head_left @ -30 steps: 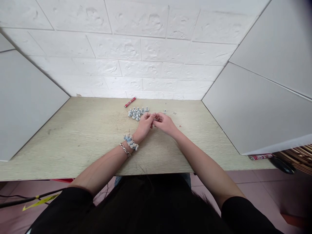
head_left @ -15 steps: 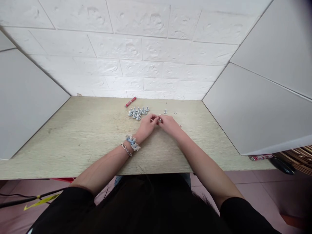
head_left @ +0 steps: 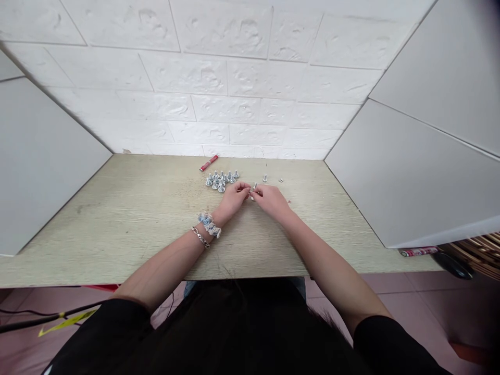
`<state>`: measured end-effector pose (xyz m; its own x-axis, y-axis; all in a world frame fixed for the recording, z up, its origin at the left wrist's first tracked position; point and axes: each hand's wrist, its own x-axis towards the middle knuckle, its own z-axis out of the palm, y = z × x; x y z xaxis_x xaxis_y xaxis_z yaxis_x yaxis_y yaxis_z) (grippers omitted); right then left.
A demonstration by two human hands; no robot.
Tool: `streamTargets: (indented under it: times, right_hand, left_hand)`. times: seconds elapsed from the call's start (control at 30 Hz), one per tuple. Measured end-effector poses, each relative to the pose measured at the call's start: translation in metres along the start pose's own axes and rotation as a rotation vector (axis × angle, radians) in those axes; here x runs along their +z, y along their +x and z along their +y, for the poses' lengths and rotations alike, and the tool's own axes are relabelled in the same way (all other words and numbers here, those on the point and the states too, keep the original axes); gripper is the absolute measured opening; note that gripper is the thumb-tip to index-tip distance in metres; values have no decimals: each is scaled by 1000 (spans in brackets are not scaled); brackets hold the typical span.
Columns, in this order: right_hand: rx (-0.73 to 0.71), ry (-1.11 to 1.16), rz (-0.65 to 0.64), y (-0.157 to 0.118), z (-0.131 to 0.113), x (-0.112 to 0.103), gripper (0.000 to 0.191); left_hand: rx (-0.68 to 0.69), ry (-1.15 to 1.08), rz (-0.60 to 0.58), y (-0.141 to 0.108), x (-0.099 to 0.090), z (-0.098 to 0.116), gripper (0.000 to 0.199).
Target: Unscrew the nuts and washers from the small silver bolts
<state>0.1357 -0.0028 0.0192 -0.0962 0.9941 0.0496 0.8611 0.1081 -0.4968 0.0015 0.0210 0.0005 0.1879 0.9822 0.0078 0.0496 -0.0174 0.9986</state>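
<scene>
My right hand [head_left: 273, 201] pinches a silver bolt [head_left: 255, 185] between thumb and fingertips. The bolt's shank points up, and part of its head shows below the fingers. My left hand [head_left: 233, 200] is close beside it on the left, fingers curled and thumb pressed in; whatever lies between those fingertips is hidden. Several silver bolts [head_left: 221, 179] stand head down in a cluster just beyond my left hand. Past my right hand, a single bolt [head_left: 265, 178] stands upright, with a small nut [head_left: 280, 180] lying to its right.
A red tube-like stick [head_left: 209, 163] lies on the wooden tabletop [head_left: 128, 219] near the white brick-pattern wall [head_left: 250, 109]. Grey-white panels [head_left: 422, 172] close off both sides. At the right edge are another red tube [head_left: 419, 252], a dark object [head_left: 453, 265] and a woven basket [head_left: 478, 255].
My left fingertips have drawn slightly left, away from the bolt. The bolt in my right hand now shows more of its shank and head. The clustered bolts have not moved.
</scene>
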Motion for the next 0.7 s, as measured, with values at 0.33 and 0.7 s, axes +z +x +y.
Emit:
streamTargets:
  times: [0.33, 0.7]
  right_hand:
    - [34, 386, 25, 4, 0, 6, 28]
    - [-70, 279, 117, -1, -4, 4, 23]
  left_hand:
    - [-99, -391, -68, -2, 0, 4, 8]
    - [542, 734, -58, -4, -25, 19, 21]
